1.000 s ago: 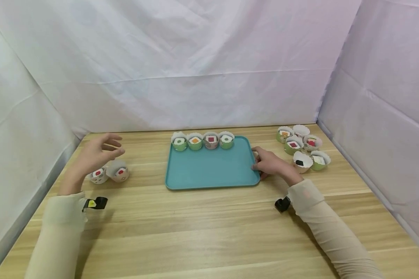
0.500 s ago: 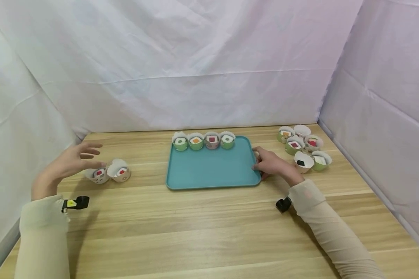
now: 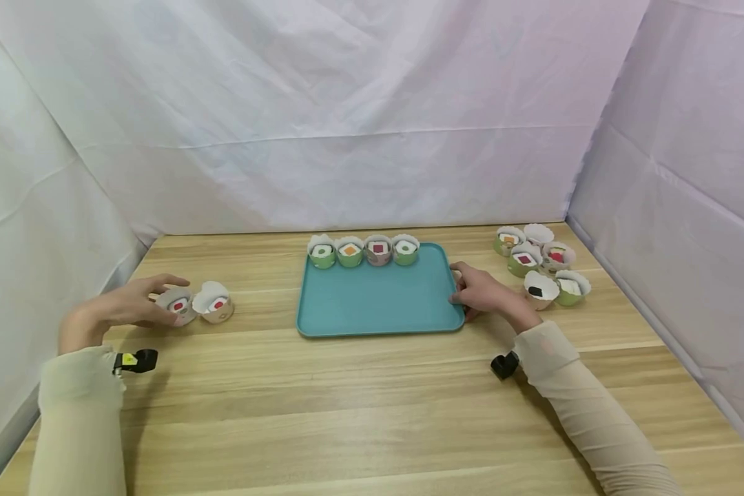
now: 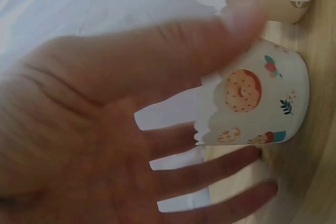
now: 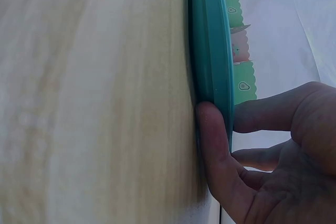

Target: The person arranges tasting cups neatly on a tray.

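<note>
In the head view, my left hand (image 3: 130, 303) reaches around a white paper cupcake cup (image 3: 180, 307) at the left. The left wrist view shows this cupcake cup (image 4: 252, 98) patterned with doughnuts and leaves; the blurred thumb overlaps its upper side, and the other fingers extend fairly straight beside and behind it. A peach paper cupcake cup (image 3: 217, 311) stands to its right. Both hold a white piece with a red top. My right hand (image 3: 480, 289) pinches the right rim of a teal tray (image 3: 378, 303), thumb on one side and fingers on the other (image 5: 214, 77).
Along the tray's back edge stand several filled cupcake cups (image 3: 350, 256) in a row. Another group of cupcake cups (image 3: 523, 262) is on the wooden table (image 3: 372, 413) at the right, close beyond my right hand. White cloth (image 3: 347, 138) walls the back and sides.
My left hand moves left, then lowers from above the two left cups to around the white one. The right hand stays on the tray's rim.
</note>
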### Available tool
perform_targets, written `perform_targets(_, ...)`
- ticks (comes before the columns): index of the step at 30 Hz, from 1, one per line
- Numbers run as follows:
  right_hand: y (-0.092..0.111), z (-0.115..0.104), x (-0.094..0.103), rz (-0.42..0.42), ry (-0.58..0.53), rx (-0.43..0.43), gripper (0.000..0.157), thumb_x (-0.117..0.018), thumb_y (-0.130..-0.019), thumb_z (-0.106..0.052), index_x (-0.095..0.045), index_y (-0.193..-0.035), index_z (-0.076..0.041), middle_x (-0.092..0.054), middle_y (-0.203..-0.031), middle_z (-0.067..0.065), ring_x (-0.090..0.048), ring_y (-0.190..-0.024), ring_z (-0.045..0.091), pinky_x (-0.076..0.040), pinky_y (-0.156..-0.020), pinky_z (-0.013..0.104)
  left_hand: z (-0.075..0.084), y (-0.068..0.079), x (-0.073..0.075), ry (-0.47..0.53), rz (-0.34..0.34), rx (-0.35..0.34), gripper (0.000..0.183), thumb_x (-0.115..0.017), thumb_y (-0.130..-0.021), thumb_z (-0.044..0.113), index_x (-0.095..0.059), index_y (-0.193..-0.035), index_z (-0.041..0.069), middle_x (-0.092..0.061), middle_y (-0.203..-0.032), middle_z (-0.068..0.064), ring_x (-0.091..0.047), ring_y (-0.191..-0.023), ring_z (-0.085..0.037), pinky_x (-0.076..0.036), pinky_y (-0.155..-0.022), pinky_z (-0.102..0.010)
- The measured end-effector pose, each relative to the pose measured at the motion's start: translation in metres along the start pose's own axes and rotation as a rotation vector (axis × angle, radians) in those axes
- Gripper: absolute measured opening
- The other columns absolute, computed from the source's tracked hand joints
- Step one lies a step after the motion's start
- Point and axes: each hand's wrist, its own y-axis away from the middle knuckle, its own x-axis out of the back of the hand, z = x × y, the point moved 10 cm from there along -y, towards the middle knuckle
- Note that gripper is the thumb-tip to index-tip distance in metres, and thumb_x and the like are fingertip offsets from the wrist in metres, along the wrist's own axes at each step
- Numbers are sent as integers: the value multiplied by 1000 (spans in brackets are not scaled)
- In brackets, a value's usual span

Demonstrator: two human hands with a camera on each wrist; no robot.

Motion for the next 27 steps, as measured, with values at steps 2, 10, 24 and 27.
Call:
perform_targets(2, 0, 0, 0, 2, 0, -2, 78, -62, -99, -7, -17, -163, -1, -56, -107, 22, -67, -74, 24, -65, -62, 37, 1, -3, 2, -27, 25, -20, 83, -83, -87, 22, -38, -152, -4, -41, -141, -46, -55, -117, -45, -53, -83, -35)
perform_targets(10, 1, -1, 0, -1, 4, -4, 78, -62, -99, -7, -17, -163, 0, -56, -108, 23, -67, -73, 24, -64, -61, 36, 4, -8, 4, -49, 73, -58, 73, -84, -83, 14, -48, -142, -7, -53, -130, -40, -59, -106, -34, -49, -78, -26)
perform_targets(24, -1, 1, 2, -2, 2, -18, 79, -62, -99, -7, -16, -163, -1, -57, -113, 25, -68, -72, 23, -64, -61, 37, -2, -6, 4, 90, 69, 29, 67, -74, -91, 9, -39, -147, -9, -46, -131, -36, -59, -100, -23, -62, -77, -30)
perform_targets(27, -1, 1, 1, -4, 1, -15, 79, -62, -99, -7, -16, -163, -1, -57, -113, 25, -68, -71, 23, -64, -60, 37, -2, -5, 9, 69, 113, 27, 66, -72, -93, 9, -39, -147, -8, -48, -130, -35, -59, -101, -26, -61, -75, -29)
